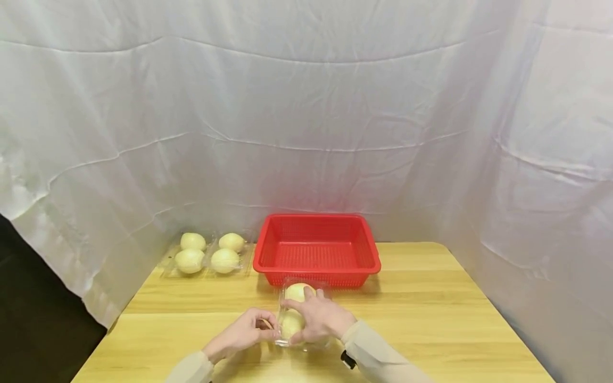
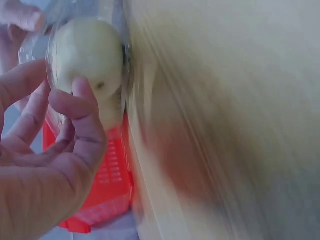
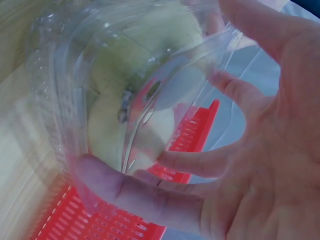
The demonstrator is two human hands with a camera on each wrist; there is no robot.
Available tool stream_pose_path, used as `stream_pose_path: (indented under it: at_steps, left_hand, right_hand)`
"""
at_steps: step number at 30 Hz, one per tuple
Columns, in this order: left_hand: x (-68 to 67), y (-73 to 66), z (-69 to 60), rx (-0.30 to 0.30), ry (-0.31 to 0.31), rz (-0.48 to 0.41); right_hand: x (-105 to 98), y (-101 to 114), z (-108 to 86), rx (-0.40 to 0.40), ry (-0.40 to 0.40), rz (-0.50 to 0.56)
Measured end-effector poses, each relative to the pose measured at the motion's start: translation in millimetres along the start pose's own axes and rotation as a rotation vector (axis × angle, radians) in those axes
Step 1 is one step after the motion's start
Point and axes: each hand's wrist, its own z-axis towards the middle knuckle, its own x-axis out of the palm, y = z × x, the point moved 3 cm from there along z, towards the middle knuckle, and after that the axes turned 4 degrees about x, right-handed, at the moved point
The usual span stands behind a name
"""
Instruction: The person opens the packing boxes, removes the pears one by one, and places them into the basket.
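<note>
Just in front of the basket [image 1: 317, 271], a clear box [image 3: 127, 105] of fruit [image 1: 292, 323]. Likely light, slick, easily dented; best taken by both sides. Touching its top with right hand [image 1: 320, 318], fingers apart; at its corner with left hand [image 1: 246, 330], cannot tell if pinching. Open surface [image 1: 421, 298] right of basket; other boxes [image 1: 207, 261] left of it.
</note>
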Motion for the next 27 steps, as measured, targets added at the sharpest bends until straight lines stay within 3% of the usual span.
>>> stream_pose_path:
  at_steps: [6,15,27]
  left_hand:
    - [-4.1,2.7,4.0,-0.005,-0.046,0.034]
    - [-9.1,7.5,21.6,0.03,-0.22,0.134]
    - [-12.6,10.3,34.3,-0.027,-0.32,0.073]
  right_hand:
    - [0.7,1.0,-3.7,-0.022,-0.006,-0.01]
    - [1.7,3.7,-2.7,-0.003,0.019,-0.021]
    - [8.0,0.6,-2.3,-0.064,-0.035,-0.024]
